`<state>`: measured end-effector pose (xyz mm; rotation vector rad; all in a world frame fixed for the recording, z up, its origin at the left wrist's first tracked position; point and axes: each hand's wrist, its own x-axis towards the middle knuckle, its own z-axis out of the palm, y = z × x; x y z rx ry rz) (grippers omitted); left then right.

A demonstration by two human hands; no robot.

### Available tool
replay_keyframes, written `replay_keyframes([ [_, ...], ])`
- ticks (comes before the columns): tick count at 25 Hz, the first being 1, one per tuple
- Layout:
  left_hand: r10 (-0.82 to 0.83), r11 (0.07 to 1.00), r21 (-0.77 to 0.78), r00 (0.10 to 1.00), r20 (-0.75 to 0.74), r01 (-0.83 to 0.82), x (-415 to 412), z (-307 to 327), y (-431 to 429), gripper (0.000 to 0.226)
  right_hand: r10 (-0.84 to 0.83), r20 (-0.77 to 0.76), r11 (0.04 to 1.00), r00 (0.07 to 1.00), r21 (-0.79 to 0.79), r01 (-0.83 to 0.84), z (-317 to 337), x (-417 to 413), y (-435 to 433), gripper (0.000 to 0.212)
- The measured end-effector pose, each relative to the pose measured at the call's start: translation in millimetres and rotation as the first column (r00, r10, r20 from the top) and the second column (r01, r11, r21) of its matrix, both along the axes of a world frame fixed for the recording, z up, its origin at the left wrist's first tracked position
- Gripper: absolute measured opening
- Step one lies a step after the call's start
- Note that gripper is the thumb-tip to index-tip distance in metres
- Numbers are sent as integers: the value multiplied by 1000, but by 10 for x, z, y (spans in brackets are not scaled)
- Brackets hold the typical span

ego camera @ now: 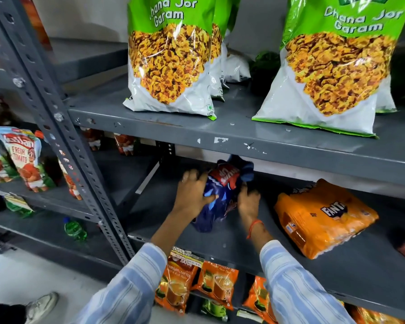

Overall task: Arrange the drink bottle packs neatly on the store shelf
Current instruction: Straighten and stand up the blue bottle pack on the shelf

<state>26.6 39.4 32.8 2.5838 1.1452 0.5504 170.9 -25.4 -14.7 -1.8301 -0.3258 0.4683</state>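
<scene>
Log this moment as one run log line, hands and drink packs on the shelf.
left hand gripping blue pack | right hand gripping same pack | pack on middle shelf | orange Fanta pack lying apart to its right

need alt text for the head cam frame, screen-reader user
Both hands, left hand and right hand, grip a blue Thums Up bottle pack on a grey metal shelf, with an orange Fanta bottle pack lying to its right. Chana Jor Garam snack bags stand on the shelf above.
</scene>
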Motion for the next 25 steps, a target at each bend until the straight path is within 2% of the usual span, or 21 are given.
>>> replay_keyframes([
  [2,-14,1000,-23,998,58,15,-47,-80,-87,70,-22,-4,993,1000,118,23,-87,-29,-118,55],
  [4,74,997,-40,979,192,-68,-73,-215,-261,68,-9,-29,974,1000,228,15,-94,43,-133,54],
  [6,194,976,-165,914,355,-142,-48,-394,-639,65,105,-81,952,991,295,-77,17,178,-70,45],
  [8,230,945,-314,865,447,-90,65,-544,-1052,65,148,-46,950,988,283,-129,129,264,6,40],
  [9,248,929,-362,856,453,-77,122,-573,-1136,67,115,22,965,993,233,-117,140,263,30,39],
  [11,336,894,-424,839,429,-142,182,-528,-914,71,-53,182,992,982,124,30,13,223,5,41],
  [13,426,848,-484,819,384,-215,130,-392,-433,68,-174,228,977,958,158,140,-144,50,-182,49],
  [16,455,797,-540,857,243,-270,42,-299,-35,60,-103,304,972,947,233,31,-335,-228,-335,48],
  [17,419,805,-553,866,274,-214,73,-299,-115,59,-69,332,971,941,237,-12,-379,-304,-328,46],
  [18,391,799,-592,841,375,-107,125,-305,-267,58,-32,343,964,939,260,-62,-391,-381,-304,46],
  [20,430,734,-676,726,537,65,182,-373,-528,56,34,340,943,940,302,-143,-409,-506,-280,43],
  [21,442,726,-681,692,571,97,176,-418,-562,56,54,339,937,939,307,-165,-426,-553,-295,42],
  [25,430,716,-691,715,551,102,-28,-356,-192,39,103,369,936,923,278,-216,-523,-678,-349,35],
])
